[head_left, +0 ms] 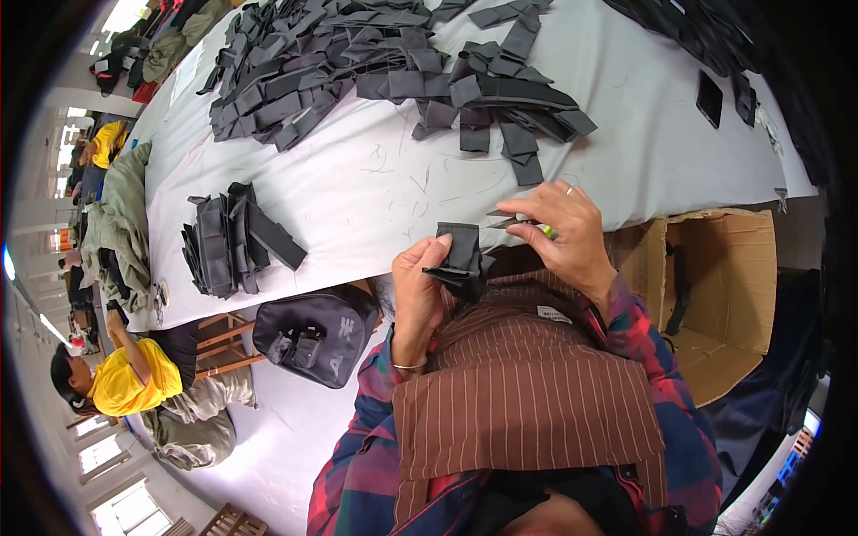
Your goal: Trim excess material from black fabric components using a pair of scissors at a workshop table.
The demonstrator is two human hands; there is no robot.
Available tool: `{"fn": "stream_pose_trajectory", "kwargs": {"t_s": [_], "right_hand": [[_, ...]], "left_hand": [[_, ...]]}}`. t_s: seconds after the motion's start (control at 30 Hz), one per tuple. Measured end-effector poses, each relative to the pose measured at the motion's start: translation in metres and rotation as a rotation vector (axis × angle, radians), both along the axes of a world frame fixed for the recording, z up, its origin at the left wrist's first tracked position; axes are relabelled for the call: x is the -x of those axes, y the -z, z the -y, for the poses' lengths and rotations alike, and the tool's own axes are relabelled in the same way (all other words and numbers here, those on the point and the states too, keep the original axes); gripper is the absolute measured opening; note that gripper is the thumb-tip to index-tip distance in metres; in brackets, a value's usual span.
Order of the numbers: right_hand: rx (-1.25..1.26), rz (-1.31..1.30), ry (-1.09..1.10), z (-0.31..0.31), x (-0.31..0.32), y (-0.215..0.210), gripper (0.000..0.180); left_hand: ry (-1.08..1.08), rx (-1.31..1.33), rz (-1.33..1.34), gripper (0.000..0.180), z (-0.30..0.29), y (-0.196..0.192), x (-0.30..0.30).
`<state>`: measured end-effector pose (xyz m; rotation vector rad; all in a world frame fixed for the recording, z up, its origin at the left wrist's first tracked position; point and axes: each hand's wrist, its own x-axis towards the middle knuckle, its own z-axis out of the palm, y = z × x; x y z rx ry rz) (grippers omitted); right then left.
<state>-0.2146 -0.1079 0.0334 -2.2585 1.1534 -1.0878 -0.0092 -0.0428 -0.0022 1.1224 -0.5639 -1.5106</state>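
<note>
At the table's near edge, my left hand [416, 284] pinches a dark grey folded fabric piece [461, 246], thumb on its face. More dark cloth hangs below that hand, and I cannot tell how many layers it has. Just to the right, my right hand [572, 234] grips small thread snips [511, 220], a bit of yellow-green showing under the fingers. The blades point left toward the fabric's upper edge, a short way apart from it. On the table to the left stands a bunch of similar dark pieces [228, 241].
A large heap of dark fabric pieces [331, 71] covers the far side of the white table [357, 179]. A phone [709, 98] lies at the right. Below stand a cardboard box [728, 304] and a black bag [313, 335]. A person in yellow [134, 380] sits at the left.
</note>
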Motion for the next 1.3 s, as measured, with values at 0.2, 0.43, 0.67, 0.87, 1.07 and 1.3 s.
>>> {"fn": "stream_pose_trajectory", "kwargs": {"t_s": [0.2,0.43,0.67,0.87,1.07,1.3], "right_hand": [[0.12,-0.087,-0.039,-0.002,-0.001,0.0,0.025],[0.12,-0.039,-0.072,-0.002,-0.002,0.003,0.022],[0.178,-0.05,-0.077,-0.003,-0.001,0.004,0.021],[-0.132,0.216,-0.095,-0.005,0.0,0.005,0.015],[-0.203,0.249,-0.129,-0.014,-0.006,0.01,0.016],[-0.326,0.312,-0.222,-0.019,-0.016,0.005,0.027]], "left_hand": [[-0.012,-0.032,-0.004,0.024,0.0,0.001,0.0],[0.058,-0.058,-0.045,0.027,-0.002,0.006,-0.003],[0.071,-0.137,-0.178,0.021,0.001,-0.018,0.005],[-0.004,-0.189,-0.414,0.021,0.001,-0.011,0.0],[-0.034,-0.179,-0.665,0.018,-0.001,0.006,-0.003],[0.03,-0.154,-0.562,0.02,0.001,-0.008,0.003]]}}
